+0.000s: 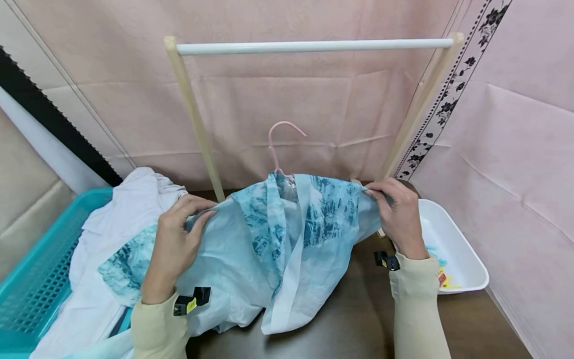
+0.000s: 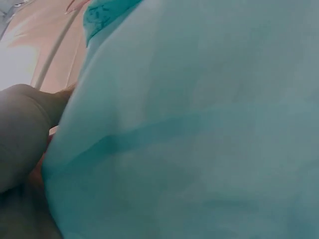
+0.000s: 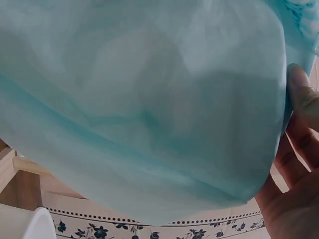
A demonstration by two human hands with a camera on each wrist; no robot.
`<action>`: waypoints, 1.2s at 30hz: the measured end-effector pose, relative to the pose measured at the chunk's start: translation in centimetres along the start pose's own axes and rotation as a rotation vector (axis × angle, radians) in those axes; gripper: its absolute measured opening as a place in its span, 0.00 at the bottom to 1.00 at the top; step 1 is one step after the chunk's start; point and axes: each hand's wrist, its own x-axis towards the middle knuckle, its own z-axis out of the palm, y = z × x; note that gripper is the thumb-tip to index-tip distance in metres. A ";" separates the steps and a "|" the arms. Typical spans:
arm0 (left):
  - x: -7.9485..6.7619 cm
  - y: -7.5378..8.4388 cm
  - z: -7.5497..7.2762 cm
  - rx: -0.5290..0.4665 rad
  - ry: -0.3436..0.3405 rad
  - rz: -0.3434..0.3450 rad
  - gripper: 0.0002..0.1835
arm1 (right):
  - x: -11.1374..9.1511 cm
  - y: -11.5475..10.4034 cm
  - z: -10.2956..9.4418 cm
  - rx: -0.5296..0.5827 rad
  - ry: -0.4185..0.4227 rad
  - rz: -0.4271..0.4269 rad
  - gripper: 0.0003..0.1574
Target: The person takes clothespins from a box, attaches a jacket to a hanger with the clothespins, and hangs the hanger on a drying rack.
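Note:
A light blue shirt with darker blue printed patches is draped over a pink hanger, whose hook sticks up from the collar. The hanger's body is hidden in the cloth. My left hand pinches the shirt at its left shoulder, where the sleeve spreads toward the basket. At the opposite shoulder my right hand grips the fabric between thumb and fingers. Pale blue cloth fills most of both wrist views, with the left hand partly behind it and the right hand at its edge.
A rack with a white bar and pale wooden posts stands behind the shirt. To the left, a teal basket holds white clothes. A white tray with small coloured items sits on the brown table at right.

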 end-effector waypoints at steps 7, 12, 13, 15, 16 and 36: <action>0.2 0.2 0.4 0.008 0.073 -0.029 0.07 | -0.1 0.4 -0.4 -0.020 -0.034 0.045 0.03; 0.3 0.1 0.2 0.007 0.053 -0.042 0.08 | 0.2 0.3 -0.5 0.011 0.041 0.023 0.03; 0.3 0.0 0.2 0.014 0.037 -0.048 0.08 | 0.2 0.2 -0.5 0.015 0.058 0.021 0.03; 0.2 -0.3 0.2 0.023 0.010 -0.062 0.08 | 0.3 0.2 -0.5 0.018 0.083 0.026 0.04; 0.2 -0.4 0.2 0.025 0.000 -0.070 0.08 | 0.2 0.2 -0.6 0.016 0.095 0.026 0.04; 0.5 -2.9 0.2 -0.061 -0.021 -0.056 0.04 | 0.5 1.4 -4.2 -0.102 -0.171 0.143 0.08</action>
